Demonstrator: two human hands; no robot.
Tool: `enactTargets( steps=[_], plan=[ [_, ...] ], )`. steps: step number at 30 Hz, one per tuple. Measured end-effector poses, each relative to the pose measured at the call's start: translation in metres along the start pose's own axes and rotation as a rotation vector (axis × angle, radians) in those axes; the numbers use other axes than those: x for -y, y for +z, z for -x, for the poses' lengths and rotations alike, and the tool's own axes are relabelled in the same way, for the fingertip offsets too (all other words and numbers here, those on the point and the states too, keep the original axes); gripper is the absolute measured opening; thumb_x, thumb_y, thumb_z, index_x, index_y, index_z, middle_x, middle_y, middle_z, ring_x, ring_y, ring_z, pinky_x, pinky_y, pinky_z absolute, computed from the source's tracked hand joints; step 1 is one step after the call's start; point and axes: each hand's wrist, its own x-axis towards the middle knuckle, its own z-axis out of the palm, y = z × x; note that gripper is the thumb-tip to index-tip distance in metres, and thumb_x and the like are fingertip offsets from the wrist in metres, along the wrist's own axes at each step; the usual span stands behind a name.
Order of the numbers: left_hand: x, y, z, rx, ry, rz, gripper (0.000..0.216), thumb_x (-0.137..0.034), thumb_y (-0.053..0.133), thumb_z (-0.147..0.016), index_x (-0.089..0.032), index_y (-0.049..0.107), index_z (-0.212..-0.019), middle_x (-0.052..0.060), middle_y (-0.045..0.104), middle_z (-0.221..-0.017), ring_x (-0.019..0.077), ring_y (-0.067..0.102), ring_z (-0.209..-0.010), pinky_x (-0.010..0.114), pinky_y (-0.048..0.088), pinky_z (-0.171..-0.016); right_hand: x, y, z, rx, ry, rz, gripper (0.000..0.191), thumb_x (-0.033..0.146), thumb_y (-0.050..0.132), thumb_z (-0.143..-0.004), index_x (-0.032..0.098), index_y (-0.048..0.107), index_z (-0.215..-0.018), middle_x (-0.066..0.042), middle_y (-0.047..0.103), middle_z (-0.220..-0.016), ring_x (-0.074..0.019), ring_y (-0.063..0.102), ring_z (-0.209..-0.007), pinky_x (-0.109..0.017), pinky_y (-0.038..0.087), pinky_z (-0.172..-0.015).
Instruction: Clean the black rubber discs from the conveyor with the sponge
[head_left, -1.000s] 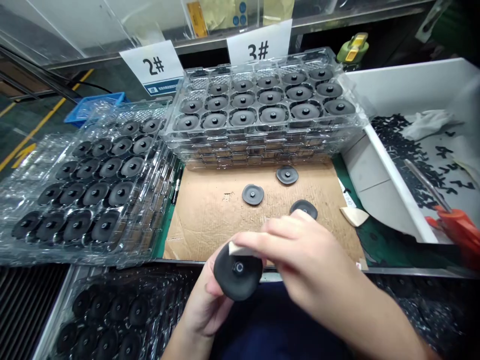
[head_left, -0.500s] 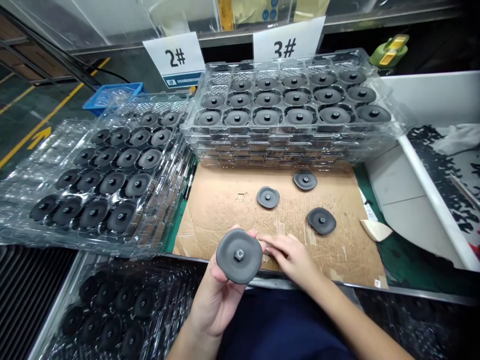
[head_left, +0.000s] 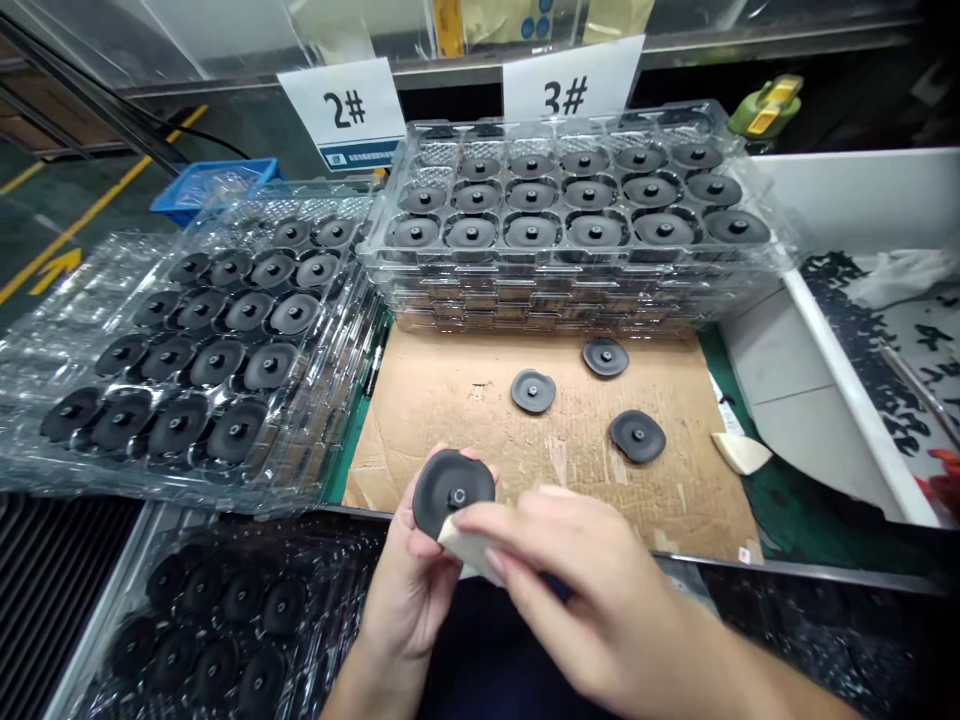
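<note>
My left hand is closed around a dark grey rounded disc, held face up with a small raised stud in its middle. My right hand pinches a cream wedge-shaped sponge, whose tip touches the disc's lower right part near the stud. My right fingers hide part of the sponge. Beyond my hands, three similar discs lie apart on the cardboard sheet: one disc in the middle, another disc behind it, and a third disc to the right.
Stacked clear trays with dark discs stand at the back, under paper signs 2# and 3#. More filled trays are on the left. Another cream wedge lies right of the cardboard, beside a white bin holding small black parts.
My right hand has come up from the cardboard edge, now with a cream sponge in it against the disc. My left hand has moved the disc slightly left and tilted it.
</note>
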Motion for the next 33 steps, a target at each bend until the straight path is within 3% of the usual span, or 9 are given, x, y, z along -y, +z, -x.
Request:
enactTargets(
  steps=[5, 7, 10, 13, 17, 22, 24, 29, 33],
  plan=[
    [-0.003, 0.008, 0.002, 0.055, -0.052, 0.026, 0.031, -0.036, 0.069, -0.068, -0.029, 0.068, -0.098, -0.004, 0.07, -0.101, 0.0113, 0.059, -0.101, 0.011, 0.044, -0.081, -0.003, 0.005, -0.007, -0.193, -0.037, 0.127, 0.031, 0.013, 0.042, -0.087, 0.009, 0.051, -0.117, -0.008, 0.063, -0.088, -0.0168, 0.053, -0.075, -0.033, 0.041, -0.07],
    [-0.006, 0.005, 0.003, 0.081, -0.088, 0.022, 0.037, -0.036, 0.069, -0.067, -0.029, 0.065, -0.103, -0.003, 0.068, -0.108, 0.0147, 0.058, -0.105, 0.016, 0.045, -0.085, -0.003, -0.001, -0.001, -0.08, -0.075, 0.061, 0.029, 0.012, 0.043, -0.087, 0.012, 0.052, -0.115, -0.006, 0.063, -0.089, -0.0152, 0.054, -0.076, -0.03, 0.041, -0.07],
    [-0.009, -0.005, 0.003, 0.093, -0.103, 0.01, 0.049, -0.034, 0.073, -0.062, -0.028, 0.062, -0.108, 0.0, 0.065, -0.114, 0.0188, 0.058, -0.106, 0.023, 0.045, -0.091, -0.002, -0.016, 0.013, 0.052, 0.036, 0.048, 0.026, 0.01, 0.046, -0.086, 0.015, 0.055, -0.11, -0.001, 0.061, -0.081, -0.0117, 0.052, -0.069, -0.025, 0.039, -0.064],
    [-0.006, -0.007, 0.002, 0.109, -0.112, 0.016, 0.047, -0.035, 0.07, -0.066, -0.026, 0.061, -0.111, 0.002, 0.065, -0.115, 0.0196, 0.055, -0.112, 0.026, 0.043, -0.095, -0.006, -0.026, 0.018, -0.029, 0.099, 0.265, 0.027, 0.01, 0.044, -0.086, 0.015, 0.057, -0.109, -0.002, 0.058, -0.072, -0.0135, 0.048, -0.062, -0.028, 0.036, -0.06],
    [-0.003, 0.001, 0.002, 0.14, -0.135, 0.034, 0.052, -0.038, 0.067, -0.068, -0.023, 0.056, -0.117, 0.005, 0.061, -0.119, 0.0242, 0.052, -0.115, 0.032, 0.043, -0.095, -0.026, -0.028, 0.008, -0.075, -0.101, 0.218, 0.032, 0.011, 0.039, -0.088, 0.021, 0.059, -0.11, -0.003, 0.062, -0.081, -0.0149, 0.052, -0.07, -0.029, 0.039, -0.065],
    [-0.009, 0.001, 0.006, 0.21, -0.234, 0.108, 0.056, -0.038, 0.07, -0.063, -0.026, 0.057, -0.116, 0.006, 0.059, -0.124, 0.0273, 0.056, -0.111, 0.034, 0.049, -0.089, -0.063, -0.023, 0.023, -0.229, 0.35, -0.026, 0.025, 0.022, 0.047, -0.089, 0.025, 0.059, -0.11, -0.002, 0.064, -0.105, -0.0149, 0.058, -0.094, -0.026, 0.045, -0.077],
    [-0.008, -0.001, 0.007, 0.21, -0.236, 0.123, 0.057, -0.038, 0.07, -0.063, -0.024, 0.056, -0.117, 0.007, 0.058, -0.125, 0.028, 0.054, -0.113, 0.034, 0.05, -0.088, -0.078, -0.011, 0.042, -0.204, 0.464, -0.041, 0.025, 0.027, 0.046, -0.089, 0.024, 0.059, -0.11, -0.003, 0.063, -0.109, -0.0168, 0.058, -0.098, -0.027, 0.047, -0.077],
    [-0.004, 0.001, 0.004, 0.201, -0.261, 0.131, 0.054, -0.036, 0.068, -0.066, -0.025, 0.055, -0.118, 0.006, 0.057, -0.126, 0.0267, 0.054, -0.113, 0.032, 0.05, -0.088, -0.103, 0.019, 0.083, -0.011, 0.483, -0.015, 0.026, 0.026, 0.046, -0.087, 0.024, 0.064, -0.105, -0.003, 0.068, -0.085, -0.0187, 0.062, -0.079, -0.032, 0.05, -0.07],
    [-0.003, 0.007, 0.001, 0.195, -0.284, 0.075, 0.051, -0.035, 0.069, -0.065, -0.027, 0.058, -0.114, 0.005, 0.059, -0.124, 0.0262, 0.054, -0.112, 0.032, 0.05, -0.088, -0.085, -0.002, 0.076, -0.122, 0.499, 0.017, 0.027, 0.024, 0.046, -0.087, 0.024, 0.061, -0.11, -0.004, 0.066, -0.1, -0.0196, 0.06, -0.091, -0.032, 0.047, -0.078]
  ],
)
